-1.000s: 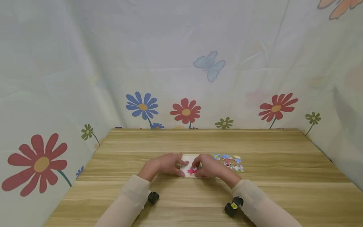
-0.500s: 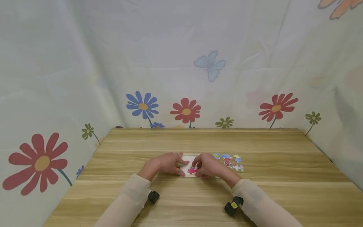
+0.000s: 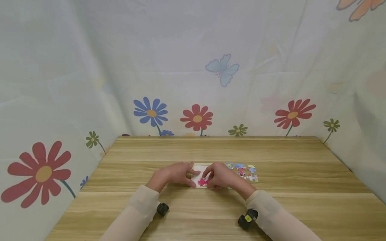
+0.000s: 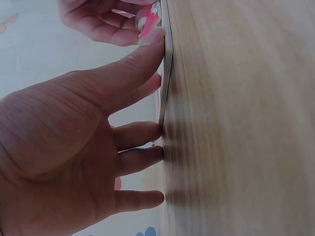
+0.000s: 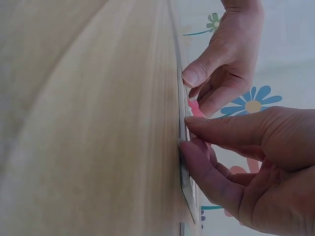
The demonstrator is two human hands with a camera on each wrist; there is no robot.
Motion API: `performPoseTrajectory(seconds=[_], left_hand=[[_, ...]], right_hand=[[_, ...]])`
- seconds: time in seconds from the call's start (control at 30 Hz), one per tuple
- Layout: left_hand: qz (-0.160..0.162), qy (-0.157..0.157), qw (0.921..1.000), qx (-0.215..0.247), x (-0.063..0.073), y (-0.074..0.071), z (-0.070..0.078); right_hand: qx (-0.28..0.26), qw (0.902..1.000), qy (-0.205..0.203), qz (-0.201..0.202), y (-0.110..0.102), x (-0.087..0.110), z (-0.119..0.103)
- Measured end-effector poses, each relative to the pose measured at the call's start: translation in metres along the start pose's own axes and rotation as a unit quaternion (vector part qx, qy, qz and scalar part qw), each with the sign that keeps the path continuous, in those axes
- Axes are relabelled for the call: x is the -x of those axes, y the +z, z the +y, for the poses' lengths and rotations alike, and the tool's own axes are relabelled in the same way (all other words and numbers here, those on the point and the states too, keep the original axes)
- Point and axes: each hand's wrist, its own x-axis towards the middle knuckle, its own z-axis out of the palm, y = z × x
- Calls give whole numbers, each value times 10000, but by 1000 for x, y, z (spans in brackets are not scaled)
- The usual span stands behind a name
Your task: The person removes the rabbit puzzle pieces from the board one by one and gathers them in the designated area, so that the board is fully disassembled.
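Observation:
In the head view, a shallow white puzzle tray (image 3: 197, 168) with a pale wooden rim lies on the table between both hands. My left hand (image 3: 180, 173) steadies its left end. The left wrist view has the thumb on the tray's near edge and the other fingers spread straight, several tips down on the table. My right hand (image 3: 221, 175) reaches over the tray's right part and pinches a pink jigsaw piece (image 3: 202, 182) at the tray's near side. That piece (image 4: 149, 23) appears tilted in the left wrist view. The right hand hides the tray's right end.
Several loose jigsaw pieces (image 3: 252, 177) in blue, pink and yellow lie on the wooden table (image 3: 193, 214), right of the right hand. Behind the table hangs a pale cloth (image 3: 181, 73) printed with flowers and butterflies. A small black camera sits on each wrist.
The pink jigsaw piece has turned slightly and shifted a little left under the right hand's fingers. The left hand stays in place at the tray.

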Motion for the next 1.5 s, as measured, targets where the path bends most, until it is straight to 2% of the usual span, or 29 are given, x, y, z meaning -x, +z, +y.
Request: performPoseTrajectory(seconds=[0.27, 0.73, 1.1, 1.27, 1.5], left_hand=[[30, 95, 9999, -39, -1, 1, -1], [22, 128, 9999, -34, -2, 0, 1], [36, 152, 9999, -3, -2, 2, -2], [39, 177, 9998, -13, -2, 2, -2], [15, 79, 10000, -40, -1, 1, -1]], right_hand=[[-26, 10000, -56, -71, 0, 3, -3], [563, 9983, -146, 64, 2, 1, -2], [433, 9989, -183, -75, 1, 2, -3], [249, 9995, -181, -121, -7, 6, -3], [789, 9958, -438, 183, -32, 20, 10]])
